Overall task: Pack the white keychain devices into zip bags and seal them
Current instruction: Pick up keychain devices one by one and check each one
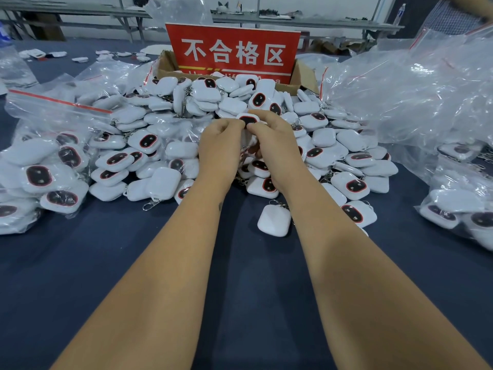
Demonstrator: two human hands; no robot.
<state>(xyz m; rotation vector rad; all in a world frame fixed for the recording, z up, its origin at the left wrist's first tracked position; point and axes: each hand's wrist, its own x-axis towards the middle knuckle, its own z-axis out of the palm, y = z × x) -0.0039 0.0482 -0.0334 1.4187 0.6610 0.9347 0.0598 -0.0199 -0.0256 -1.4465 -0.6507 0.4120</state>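
I had one white keychain device (248,119) pinched between both hands above the middle of the heap, its dark oval window with the red rim facing up toward me and its long axis running left to right. My left hand (221,145) curled its fingers round the device's left end, and my right hand (276,145) curled round its right end, thumb on the near edge. Whether a zip bag (246,141) already lay round it under my palms I could not tell; a bit of clear film showed between the hands.

Beneath lay the loose pile of devices (266,102), tipped every way, some window-up, some showing plain white backs, with metal clips sticking out. To the left sat filled zip bags (61,161) holding several devices each. To the right was a heap of empty clear bags (416,97). Behind the pile stood a cardboard box (168,66) with a red sign (233,52). All rested on the dark blue counter (133,252).
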